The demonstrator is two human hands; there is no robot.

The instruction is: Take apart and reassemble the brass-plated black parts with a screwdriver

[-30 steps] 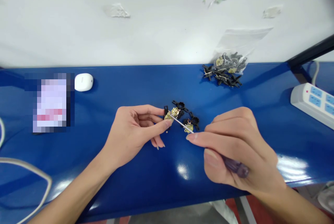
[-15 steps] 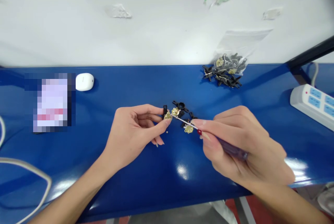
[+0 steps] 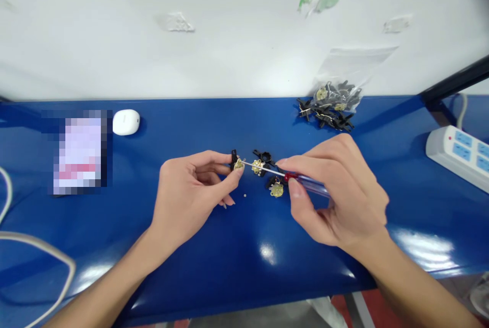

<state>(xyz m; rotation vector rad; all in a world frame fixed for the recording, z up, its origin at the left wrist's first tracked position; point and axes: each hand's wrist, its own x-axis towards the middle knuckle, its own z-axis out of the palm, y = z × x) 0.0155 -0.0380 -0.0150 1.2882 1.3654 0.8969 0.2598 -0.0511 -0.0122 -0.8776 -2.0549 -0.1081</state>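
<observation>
Between thumb and fingers, my left hand (image 3: 194, 190) pinches a small black plastic part with a gold disc (image 3: 238, 164). My right hand (image 3: 336, 190) grips a screwdriver (image 3: 305, 183) with a clear purplish handle and red collar. Its thin shaft points left, and the tip is at the gold disc; whether it touches is too small to tell. Just right of the held part, a gold disc piece (image 3: 257, 166), a black ring-shaped part (image 3: 266, 157) and another gold disc (image 3: 276, 190) lie on the blue table (image 3: 214, 277). A tiny pale bit (image 3: 245, 195) lies nearer me.
A clear plastic bag (image 3: 355, 68) of black and gold parts leans on the white wall, with loose black parts (image 3: 324, 115) before it. A power strip (image 3: 458, 152) stands right. Left are a white case (image 3: 126, 122), a blurred-out phone (image 3: 80, 149) and a pale cable (image 3: 46, 249).
My left hand has shifted slightly left with the held part. The screwdriver has followed it left, and my right hand has turned, so its handle now lies flatter.
</observation>
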